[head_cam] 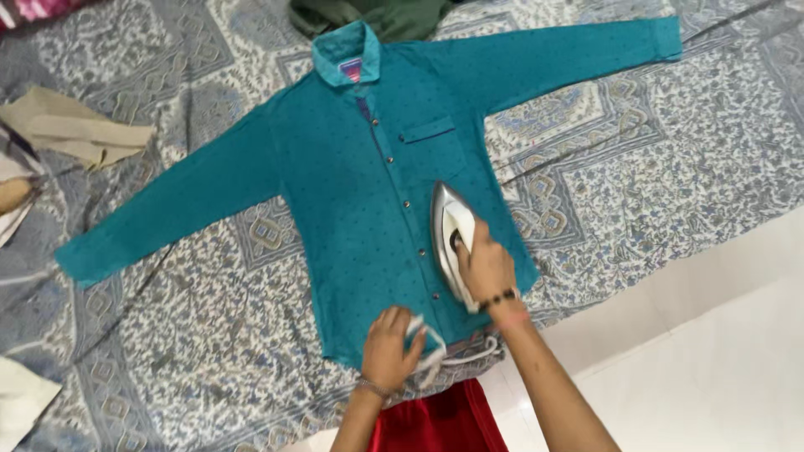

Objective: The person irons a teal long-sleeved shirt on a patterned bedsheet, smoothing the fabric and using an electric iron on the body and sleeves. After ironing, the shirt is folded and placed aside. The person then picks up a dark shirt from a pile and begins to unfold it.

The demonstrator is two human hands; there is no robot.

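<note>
1. Patterned bedsheet (636, 167), grey-blue and cream print, lies under the shirt on all sides and covers most of the view.
2. Teal shirt (352, 184), long-sleeved with a small dot print, lies flat and face up on the sheet, buttoned, sleeves spread to both sides, collar at the top, hem nearest the person.
3. White floor (712, 360) shows beyond the sheet's edge, lower right of the shirt.
4. Dark green cloth (377, 12) bunched just above the shirt collar.
5. Red garment (440, 423) below the shirt hem, between the person's forearms.
6. Beige folded cloth (71, 125) well off the shirt's left sleeve, upper left.
7. Iron (448, 234), silvery sole with white body, rests on the shirt front just right of the button line, below the chest pocket (431, 138), tip toward the collar.
8. Right hand (486, 264) closed around the iron's handle; beaded bracelet at the wrist.
9. Left hand (389, 347) at the shirt hem, fingers curled on the white cord (440, 356) there; how tight, cannot tell.
10. Neck label (352, 69), small rectangle, blue with a red-pink patch, inside the collar.
</note>
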